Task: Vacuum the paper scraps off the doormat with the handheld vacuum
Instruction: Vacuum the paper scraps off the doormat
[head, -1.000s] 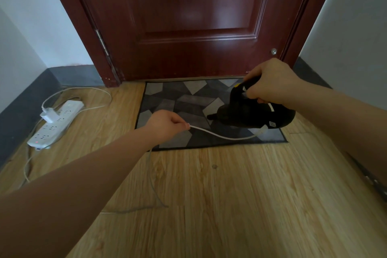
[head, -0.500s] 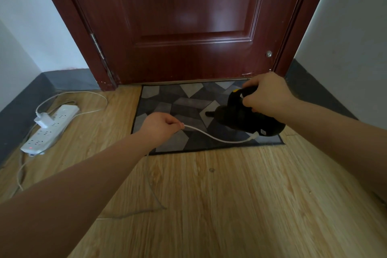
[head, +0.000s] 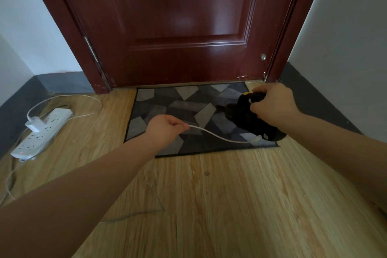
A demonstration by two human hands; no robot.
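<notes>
Right hand (head: 270,104) gripping the handle of a black handheld vacuum (head: 249,119) over the right side of a grey patterned doormat (head: 178,102), left hand (head: 165,130) pinching its white cord (head: 219,137), power strip (head: 41,132) on wooden floor (head: 230,195) at left, dark red door (head: 178,27) behind

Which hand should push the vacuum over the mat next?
Probably the right hand: it already grips the black handheld vacuum over the doormat. The left hand is busy pinching the white cord.
</notes>
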